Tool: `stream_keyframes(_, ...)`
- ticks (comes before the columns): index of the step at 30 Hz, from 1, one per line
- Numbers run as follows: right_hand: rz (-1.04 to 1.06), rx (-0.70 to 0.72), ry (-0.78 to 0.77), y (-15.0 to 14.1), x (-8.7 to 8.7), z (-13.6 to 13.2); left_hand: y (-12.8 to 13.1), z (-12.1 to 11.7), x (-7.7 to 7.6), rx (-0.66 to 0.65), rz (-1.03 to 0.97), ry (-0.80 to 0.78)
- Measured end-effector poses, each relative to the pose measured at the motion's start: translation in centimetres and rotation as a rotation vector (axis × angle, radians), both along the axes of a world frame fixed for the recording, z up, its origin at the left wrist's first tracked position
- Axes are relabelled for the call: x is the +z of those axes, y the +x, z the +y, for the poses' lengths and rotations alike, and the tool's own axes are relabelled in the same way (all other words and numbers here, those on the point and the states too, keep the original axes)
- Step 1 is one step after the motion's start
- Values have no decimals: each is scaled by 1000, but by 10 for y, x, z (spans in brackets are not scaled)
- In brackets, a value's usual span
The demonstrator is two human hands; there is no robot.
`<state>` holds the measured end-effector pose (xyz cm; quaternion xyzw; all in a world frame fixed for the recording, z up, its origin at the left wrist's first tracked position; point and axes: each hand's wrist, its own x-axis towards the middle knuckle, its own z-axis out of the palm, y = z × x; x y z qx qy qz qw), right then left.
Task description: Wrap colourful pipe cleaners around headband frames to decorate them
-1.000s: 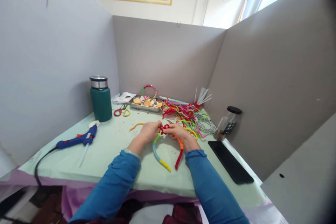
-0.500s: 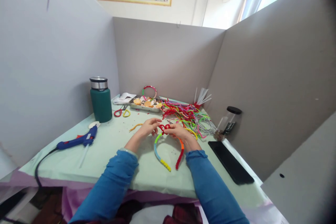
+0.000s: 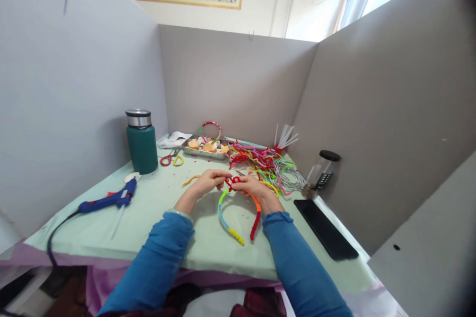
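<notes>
A headband wound in green, blue, yellow, orange and red pipe cleaner stands in front of me with its two ends toward me. At its top sits a looped red pipe cleaner, bent into a bow-like shape. My left hand pinches the left loop of this red piece between thumb and fingertips. My right hand is closed on the red piece and the headband's top right, its fingers partly covering the join. A short orange-yellow pipe cleaner lies just beyond my left wrist.
A heap of coloured pipe cleaners lies behind my right hand, beside a metal tray. At left are a glue gun, a green flask and scissors. A black phone-like slab and a clear jar are at right.
My left hand's fingers have moved right and closed on the red loop. The headband has shifted very slightly; my right hand keeps its hold.
</notes>
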<state>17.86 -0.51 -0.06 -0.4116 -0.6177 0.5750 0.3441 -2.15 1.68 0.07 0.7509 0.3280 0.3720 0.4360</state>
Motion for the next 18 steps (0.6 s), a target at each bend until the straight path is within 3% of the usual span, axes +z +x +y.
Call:
stream_keyframes(5, 15, -32, 5, 1, 1, -1, 1, 2, -1, 58, 94, 376)
stream_keyframes(11, 13, -40, -13, -2, -2, 1, 5, 4, -8, 105, 194, 507)
stream_keyframes(13, 15, -59, -24, -3, -4, 2, 7, 2, -9, 178, 195, 442)
stream_keyframes(15, 31, -97, -18, -4, -4, 3, 11, -1, -7, 205, 171, 261)
stream_keyframes(18, 83, -140, 17, -6, -3, 4, 15, -10, -4, 89, 98, -74)
